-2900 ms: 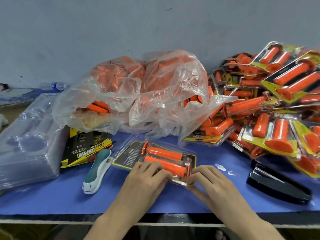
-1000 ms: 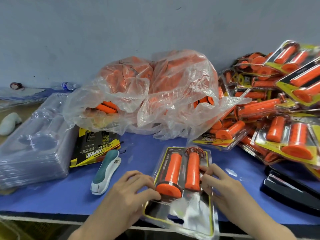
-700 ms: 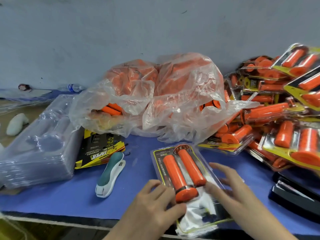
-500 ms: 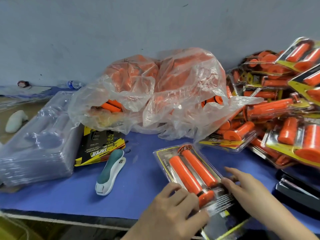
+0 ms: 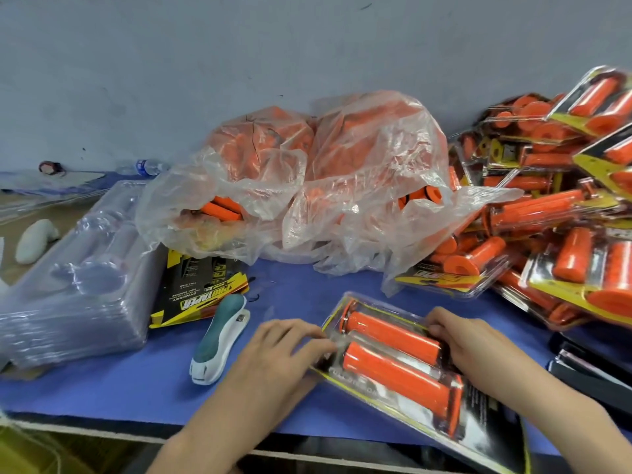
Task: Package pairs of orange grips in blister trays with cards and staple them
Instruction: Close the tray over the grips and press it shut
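A blister pack (image 5: 403,381) with two orange grips (image 5: 393,333) and a yellow-black card lies slantwise on the blue table, its near end past the front edge. My left hand (image 5: 273,354) holds its left edge with curled fingertips. Along the pack's far right edge my right hand (image 5: 478,347) grips with its fingers curled over the rim. A teal-and-white stapler (image 5: 220,336) lies left of my left hand. Printed cards (image 5: 198,289) sit behind it.
A stack of empty clear trays (image 5: 75,285) stands at the left. Clear bags of loose orange grips (image 5: 307,186) fill the back middle. A heap of finished packs (image 5: 554,213) covers the right. A black stapler (image 5: 595,367) lies at the right edge.
The pack has been turned from pointing away from me to lying slantwise, its card end now at the near right. Both hands shifted to its short sides.
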The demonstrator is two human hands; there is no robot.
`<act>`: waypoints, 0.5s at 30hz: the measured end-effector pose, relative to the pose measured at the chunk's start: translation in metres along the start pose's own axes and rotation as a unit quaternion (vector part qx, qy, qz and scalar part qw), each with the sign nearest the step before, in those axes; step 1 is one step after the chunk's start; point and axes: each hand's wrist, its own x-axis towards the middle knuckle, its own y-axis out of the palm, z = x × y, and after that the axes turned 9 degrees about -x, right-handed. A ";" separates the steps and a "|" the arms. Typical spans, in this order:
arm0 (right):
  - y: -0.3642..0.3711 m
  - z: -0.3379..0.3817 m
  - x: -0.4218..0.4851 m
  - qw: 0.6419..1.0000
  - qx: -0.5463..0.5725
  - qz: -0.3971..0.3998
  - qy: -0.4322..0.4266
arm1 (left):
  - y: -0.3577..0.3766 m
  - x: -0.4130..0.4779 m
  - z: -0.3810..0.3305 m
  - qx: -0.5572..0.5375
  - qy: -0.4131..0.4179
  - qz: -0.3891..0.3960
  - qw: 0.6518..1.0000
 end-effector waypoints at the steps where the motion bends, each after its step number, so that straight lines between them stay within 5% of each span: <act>1: -0.003 0.001 0.002 1.000 -0.006 -0.001 -0.010 | -0.002 0.000 0.004 0.007 -0.007 0.007 1.000; 15: -0.013 0.002 0.029 0.995 0.018 -0.018 -0.094 | 0.002 -0.010 -0.002 -0.076 0.092 -0.002 0.993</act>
